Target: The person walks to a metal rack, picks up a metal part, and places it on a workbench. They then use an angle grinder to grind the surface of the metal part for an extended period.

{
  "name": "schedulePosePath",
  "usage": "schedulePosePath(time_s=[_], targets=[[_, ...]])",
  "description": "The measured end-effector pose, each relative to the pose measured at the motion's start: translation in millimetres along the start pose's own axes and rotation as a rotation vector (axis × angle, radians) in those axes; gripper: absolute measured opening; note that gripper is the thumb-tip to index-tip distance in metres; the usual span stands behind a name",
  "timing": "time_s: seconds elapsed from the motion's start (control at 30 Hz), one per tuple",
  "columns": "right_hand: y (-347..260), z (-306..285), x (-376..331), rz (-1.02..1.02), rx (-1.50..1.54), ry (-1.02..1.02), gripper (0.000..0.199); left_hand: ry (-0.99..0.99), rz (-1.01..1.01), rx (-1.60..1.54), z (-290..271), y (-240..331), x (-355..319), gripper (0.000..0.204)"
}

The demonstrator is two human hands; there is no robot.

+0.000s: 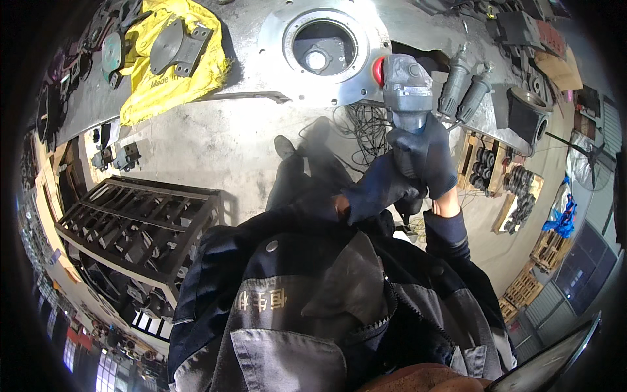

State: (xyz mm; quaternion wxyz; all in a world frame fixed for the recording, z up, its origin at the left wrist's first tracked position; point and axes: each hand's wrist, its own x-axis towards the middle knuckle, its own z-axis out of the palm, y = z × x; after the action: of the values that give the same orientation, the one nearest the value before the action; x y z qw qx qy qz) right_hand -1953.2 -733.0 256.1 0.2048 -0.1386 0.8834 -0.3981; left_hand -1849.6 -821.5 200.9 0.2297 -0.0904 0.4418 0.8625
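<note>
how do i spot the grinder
Find the round silver metal flange with a dark central hole, top centre. Just right of it, in the dark-gloved right hand, is the grey angle grinder. Its red disc sets it apart from the two slim grey cylindrical tools lying farther right.

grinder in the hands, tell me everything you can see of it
The grinder has a grey, metal-looking head with a small round boss on top and a red disc at its left side. Its narrower body runs back toward the wearer, mostly hidden by the dark-gloved left hand and right hand gripping it. The disc is at the right edge of the pale metal flange; whether they touch, or the disc spins, cannot be told.
</note>
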Motion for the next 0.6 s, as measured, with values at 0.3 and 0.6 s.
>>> schedulePosePath(time_s=[0.3,0.6], targets=[[-11.1,36.4,-45.0,-0.020,-0.037,-0.064,0.049,0.011,0.042,-0.419,1.4,-59.7,-45.1,0.042],[-6.0,38.8,-55.0,-0.158,-0.183,-0.069,0.048,-0.091,-0.079,0.314,-7.3,-5.9,-74.7,0.041]])
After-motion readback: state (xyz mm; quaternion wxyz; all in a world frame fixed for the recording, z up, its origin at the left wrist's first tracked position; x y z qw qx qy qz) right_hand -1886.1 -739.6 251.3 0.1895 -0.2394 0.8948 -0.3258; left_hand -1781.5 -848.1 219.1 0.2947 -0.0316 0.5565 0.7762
